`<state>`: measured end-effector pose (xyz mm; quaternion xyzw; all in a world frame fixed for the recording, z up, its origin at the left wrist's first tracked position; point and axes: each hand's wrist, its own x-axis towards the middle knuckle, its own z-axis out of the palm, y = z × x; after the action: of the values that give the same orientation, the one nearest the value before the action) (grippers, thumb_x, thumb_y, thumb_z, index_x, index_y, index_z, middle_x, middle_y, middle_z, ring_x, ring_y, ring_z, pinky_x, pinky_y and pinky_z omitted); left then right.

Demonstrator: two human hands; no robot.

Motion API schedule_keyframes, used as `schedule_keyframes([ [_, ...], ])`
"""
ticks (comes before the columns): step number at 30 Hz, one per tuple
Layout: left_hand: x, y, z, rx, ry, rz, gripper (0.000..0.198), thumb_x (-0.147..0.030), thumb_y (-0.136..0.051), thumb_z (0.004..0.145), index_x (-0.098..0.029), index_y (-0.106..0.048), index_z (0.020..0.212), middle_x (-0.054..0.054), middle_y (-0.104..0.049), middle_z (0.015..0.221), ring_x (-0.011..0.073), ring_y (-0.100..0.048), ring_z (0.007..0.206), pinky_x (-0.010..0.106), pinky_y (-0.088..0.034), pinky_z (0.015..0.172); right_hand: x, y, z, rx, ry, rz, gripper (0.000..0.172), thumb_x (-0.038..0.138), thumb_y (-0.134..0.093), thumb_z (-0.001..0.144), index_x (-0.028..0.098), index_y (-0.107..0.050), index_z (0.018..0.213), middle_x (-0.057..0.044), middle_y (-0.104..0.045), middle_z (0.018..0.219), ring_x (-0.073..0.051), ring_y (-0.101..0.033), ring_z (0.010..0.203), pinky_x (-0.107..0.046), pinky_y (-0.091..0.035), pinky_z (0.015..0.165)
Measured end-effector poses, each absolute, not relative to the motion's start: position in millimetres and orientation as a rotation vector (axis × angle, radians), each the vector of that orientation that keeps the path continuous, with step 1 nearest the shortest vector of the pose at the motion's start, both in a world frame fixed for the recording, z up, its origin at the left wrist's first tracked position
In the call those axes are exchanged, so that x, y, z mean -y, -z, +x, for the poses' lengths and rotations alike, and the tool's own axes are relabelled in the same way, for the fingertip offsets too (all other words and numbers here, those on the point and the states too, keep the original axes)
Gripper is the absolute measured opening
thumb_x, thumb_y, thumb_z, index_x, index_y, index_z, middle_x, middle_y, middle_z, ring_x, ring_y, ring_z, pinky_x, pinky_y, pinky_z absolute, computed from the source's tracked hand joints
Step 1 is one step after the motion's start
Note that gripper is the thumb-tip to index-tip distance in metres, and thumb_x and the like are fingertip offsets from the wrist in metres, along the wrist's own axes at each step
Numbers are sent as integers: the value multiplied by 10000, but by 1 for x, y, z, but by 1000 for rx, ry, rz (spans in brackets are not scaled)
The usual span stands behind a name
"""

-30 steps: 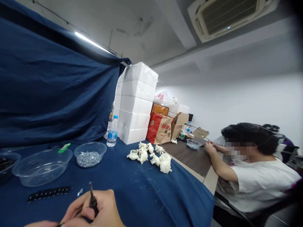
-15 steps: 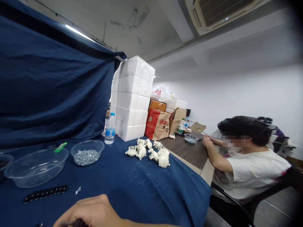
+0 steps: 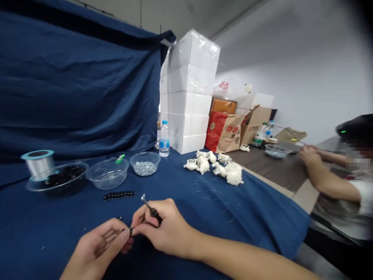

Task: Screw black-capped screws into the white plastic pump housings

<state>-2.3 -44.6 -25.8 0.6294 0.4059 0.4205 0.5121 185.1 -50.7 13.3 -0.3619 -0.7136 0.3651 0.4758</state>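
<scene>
My left hand (image 3: 101,243) is closed in a pinch on a small black piece (image 3: 131,231) at the lower middle. Thumb and fingertips of my right hand (image 3: 166,227) meet that same piece from the right. Tucked in my right hand is a slim screwdriver-like tool (image 3: 152,210) with a dark handle and a metal shaft pointing up and left. Its end overlaps a small shiny bit (image 3: 143,196) on the cloth; whether they touch I cannot tell. Beyond the hands lies a black strip of small parts (image 3: 119,195). A dark bit (image 3: 119,218) shows behind my left fingers.
Behind stand a tub of small metal parts (image 3: 145,168), a clear tub (image 3: 107,175) with a green tag, a tub of black parts (image 3: 65,177) and a spool (image 3: 37,163). Cream plastic parts (image 3: 233,174), a bottle (image 3: 164,140) and stacked boxes (image 3: 186,101) sit farther right, near another person (image 3: 329,171).
The view has swung down and left, shifting things rightward. My left hand has come into view, my right hand shows more fully, and both now meet at the small black piece.
</scene>
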Motion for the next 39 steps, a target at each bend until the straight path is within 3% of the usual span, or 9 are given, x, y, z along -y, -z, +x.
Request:
schedule_keyframes([
  [9,50,14,1,-828,-807,1334,496,-542,-490,912,-186,-602,586,13,-557,576,149,-529,566,258,-456,578,52,-12,185,1766,-921,-792,324,162,-682,782,210,-433,582,-6,-682,746,-156,-661,697,-301,-513,683],
  [12,51,10,0,-969,-909,1617,384,-518,-497,920,-204,-671,784,18,-632,684,161,-581,650,256,-486,634,50,-12,183,1631,-1030,-830,388,145,-689,768,216,-349,595,-17,-698,807,-155,-672,701,-303,-523,676],
  [15,50,9,-3,-1029,-1079,1786,225,-443,-623,866,-250,-666,973,-1,-688,802,167,-651,746,251,-524,713,48,-13,183,1533,-1134,-838,457,138,-712,745,221,-283,614,-12,-694,811,-141,-669,683,-280,-521,652],
  [21,49,12,-5,-1079,-1014,1649,268,-491,-624,850,-242,-665,941,-6,-698,785,176,-673,754,254,-532,720,47,-12,183,1669,-958,-811,452,117,-695,767,217,-287,601,-14,-692,790,-131,-642,688,-271,-502,660],
  [25,51,10,-4,-1040,-884,1628,341,-532,-522,905,-230,-619,779,-14,-615,722,158,-582,717,243,-475,692,49,-10,186,1896,-614,-707,328,119,-655,828,201,-412,623,-24,-687,770,-116,-584,620,-263,-464,609],
  [30,52,17,-2,-1044,-812,1665,490,-578,-383,947,-211,-525,656,-21,-487,644,151,-463,636,260,-380,618,49,-7,188,2035,-413,-600,70,124,-591,887,181,-600,846,-28,-668,787,-113,-580,644,-229,-485,599],
  [36,49,19,5,-1073,-749,1561,644,-694,-300,904,-230,-285,457,-43,-299,423,125,-334,435,282,-314,500,49,-6,188,2096,-436,-549,97,128,-573,896,186,-580,819,-57,-701,851,-131,-612,699,-252,-511,638],
  [39,47,15,4,-1144,-742,1577,723,-690,-255,914,-204,-408,402,-4,-406,391,122,-402,417,278,-331,494,49,-6,188,2096,-453,-532,160,151,-579,904,195,-535,757,-70,-707,875,-138,-620,716,-266,-504,638],
])
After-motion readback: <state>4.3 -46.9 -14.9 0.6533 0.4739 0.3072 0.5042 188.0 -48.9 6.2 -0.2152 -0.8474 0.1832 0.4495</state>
